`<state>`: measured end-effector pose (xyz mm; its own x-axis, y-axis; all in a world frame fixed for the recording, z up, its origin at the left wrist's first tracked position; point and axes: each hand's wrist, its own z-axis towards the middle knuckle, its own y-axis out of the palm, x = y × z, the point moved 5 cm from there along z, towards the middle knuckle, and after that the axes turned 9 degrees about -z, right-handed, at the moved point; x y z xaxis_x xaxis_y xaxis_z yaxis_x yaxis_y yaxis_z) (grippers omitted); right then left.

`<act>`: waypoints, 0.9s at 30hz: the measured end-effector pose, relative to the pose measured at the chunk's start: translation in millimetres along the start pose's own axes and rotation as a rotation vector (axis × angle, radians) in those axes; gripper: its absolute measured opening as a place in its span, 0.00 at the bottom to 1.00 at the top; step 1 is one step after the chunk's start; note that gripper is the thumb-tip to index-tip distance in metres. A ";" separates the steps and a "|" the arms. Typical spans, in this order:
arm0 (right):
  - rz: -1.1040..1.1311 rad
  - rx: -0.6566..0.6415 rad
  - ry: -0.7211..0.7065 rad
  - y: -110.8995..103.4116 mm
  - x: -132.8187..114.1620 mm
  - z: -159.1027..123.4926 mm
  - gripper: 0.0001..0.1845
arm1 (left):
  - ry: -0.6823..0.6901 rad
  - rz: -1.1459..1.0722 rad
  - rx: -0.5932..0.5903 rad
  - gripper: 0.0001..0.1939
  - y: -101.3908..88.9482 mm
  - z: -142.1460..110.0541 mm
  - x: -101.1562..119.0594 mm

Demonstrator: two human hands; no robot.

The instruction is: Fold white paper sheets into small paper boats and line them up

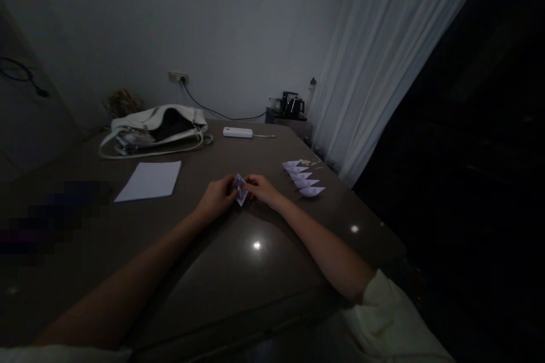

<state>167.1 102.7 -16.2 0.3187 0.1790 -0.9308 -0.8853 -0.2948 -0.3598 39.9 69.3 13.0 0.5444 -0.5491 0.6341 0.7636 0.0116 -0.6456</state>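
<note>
A small folded white paper boat (240, 191) is held between my two hands, just above the middle of the dark table (221, 272). My left hand (218, 195) pinches its left side, and my right hand (261, 188) grips the right side with the thumb at the paper's middle. Fingertips behind the paper are partly hidden. Several finished-looking paper boats (311, 191) stand in a slanting row to the right of my right hand. Left of my left hand lies a stack of white paper (153, 178).
Toward the back left sits a white handbag (159, 125). A white power bank (237, 133) with a short cable lies at the back. Small pale scraps (307, 163) are scattered beyond the boats. A black kettle (294, 106) stands past the far edge, near a white curtain (366, 57).
</note>
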 end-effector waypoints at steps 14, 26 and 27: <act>0.060 0.032 0.045 -3.6 -1.2 -2.0 0.04 | -0.016 -0.103 0.047 0.14 -0.8 -0.6 -2.3; 0.098 0.055 0.000 -7.7 1.1 -2.5 0.11 | 0.186 0.124 0.038 0.13 -9.8 -2.6 5.4; 0.096 0.046 0.005 -7.4 1.4 -2.8 0.11 | 0.178 0.129 0.043 0.14 -10.1 -2.7 4.2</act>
<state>175.1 102.5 -15.1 0.2328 0.1471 -0.9613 -0.9265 -0.2670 -0.2652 33.5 64.6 21.0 0.5717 -0.6795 0.4599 0.7079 0.1251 -0.6952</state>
